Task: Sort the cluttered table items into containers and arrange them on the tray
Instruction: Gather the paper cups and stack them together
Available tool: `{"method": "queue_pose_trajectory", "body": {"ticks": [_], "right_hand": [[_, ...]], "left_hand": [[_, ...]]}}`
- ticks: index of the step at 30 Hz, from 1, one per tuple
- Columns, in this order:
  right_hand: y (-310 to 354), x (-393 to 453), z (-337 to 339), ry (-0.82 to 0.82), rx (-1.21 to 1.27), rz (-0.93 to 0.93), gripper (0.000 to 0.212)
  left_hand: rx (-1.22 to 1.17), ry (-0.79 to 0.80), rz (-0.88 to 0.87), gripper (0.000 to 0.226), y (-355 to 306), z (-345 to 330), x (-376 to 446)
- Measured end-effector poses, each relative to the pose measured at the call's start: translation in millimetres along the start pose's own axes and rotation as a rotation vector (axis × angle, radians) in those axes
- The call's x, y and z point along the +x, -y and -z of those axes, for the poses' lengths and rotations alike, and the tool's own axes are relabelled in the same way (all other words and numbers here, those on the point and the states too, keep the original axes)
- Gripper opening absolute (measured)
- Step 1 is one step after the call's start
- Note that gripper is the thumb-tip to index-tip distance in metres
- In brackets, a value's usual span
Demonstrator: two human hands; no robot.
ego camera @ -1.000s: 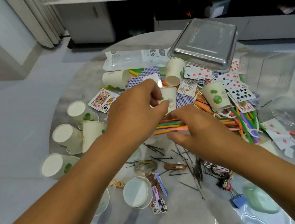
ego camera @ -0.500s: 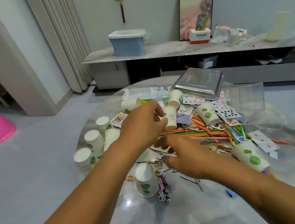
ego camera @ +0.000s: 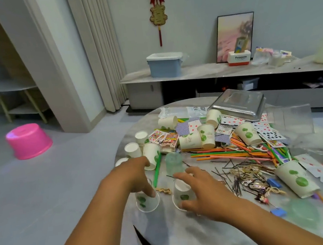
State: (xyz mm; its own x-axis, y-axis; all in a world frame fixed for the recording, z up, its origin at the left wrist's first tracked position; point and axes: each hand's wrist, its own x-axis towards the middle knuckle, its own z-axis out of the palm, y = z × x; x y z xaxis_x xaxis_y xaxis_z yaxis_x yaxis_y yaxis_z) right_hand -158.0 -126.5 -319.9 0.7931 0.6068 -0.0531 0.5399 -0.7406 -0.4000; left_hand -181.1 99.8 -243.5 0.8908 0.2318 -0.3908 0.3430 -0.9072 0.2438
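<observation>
1. A person reaches both bare arms over a round grey marble tabletop (ego camera: pixel 190 238) crowded with small items.
2. The left hand (ego camera: pixel 136 177) hangs over a white paper cup with a green leaf print (ego camera: pixel 147 201) near the tabletop's near-left edge. Its fingers point down with the tips on the cup's upper rim; the grip is loose and wide, not wrapped round the cup.
3. The right hand (ego camera: pixel 201 191) lies against a second white paper cup with a green print (ego camera: pixel 182 195), just beside the first. Its fingers spread over the cup's top and its thumb sits at the cup's base; whether the grip closes on the cup cannot be told.
4. More paper cups of the same kind stand or lie further back and to the right among scattered playing cards (ego camera: pixel 163 139).
5. Coloured plastic sticks (ego camera: pixel 230 153) in orange, green and pink lie in a loose heap right of centre, with thin black hairpins (ego camera: pixel 225 172) strewn just in front.
6. An upturned silver metal tray (ego camera: pixel 239 104) rests at the far edge of the tabletop.
7. A pink plastic basin (ego camera: pixel 29 141) sits upside down on the floor to the left.
</observation>
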Motion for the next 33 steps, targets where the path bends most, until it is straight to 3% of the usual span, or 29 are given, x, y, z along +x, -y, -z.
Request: {"method": "queue_pose_trajectory", "body": {"ticks": [3,12,17,22,26,29,33], "right_hand": [[0.2,7.3,-6.6,0.015,-0.011,0.014,0.070],[-3.4,16.5,-6.6,-0.083,0.176,-0.019,0.064],[-7.2,22.9,18.9,-0.289,0.452,-0.143,0.061],[-14.8,19.9,43.2,-0.409,0.749,-0.194,0.048],[-10.5,15.1,39.8,-0.397,0.743,-0.155,0.044],[-3.6,12.6,31.3,-0.385,0.615,-0.099,0.049],[6.5,9.7,19.7,-0.333,0.445,0.015,0.054]], "left_hand": [[0.064,0.112,0.055,0.098,8.5,-8.6,-0.8],[0.019,0.198,-0.022,0.077,0.5,-17.6,12.1],[-0.028,0.249,-0.185,0.068,-4.8,-16.6,12.8],[-0.043,0.256,-0.305,0.078,-18.7,-38.0,16.2],[-0.109,0.216,-0.306,0.083,-23.8,-48.4,24.3],[-0.075,0.211,-0.192,0.080,-15.3,-34.6,30.7],[-0.150,0.183,-0.044,0.054,10.6,-10.7,32.7]]}}
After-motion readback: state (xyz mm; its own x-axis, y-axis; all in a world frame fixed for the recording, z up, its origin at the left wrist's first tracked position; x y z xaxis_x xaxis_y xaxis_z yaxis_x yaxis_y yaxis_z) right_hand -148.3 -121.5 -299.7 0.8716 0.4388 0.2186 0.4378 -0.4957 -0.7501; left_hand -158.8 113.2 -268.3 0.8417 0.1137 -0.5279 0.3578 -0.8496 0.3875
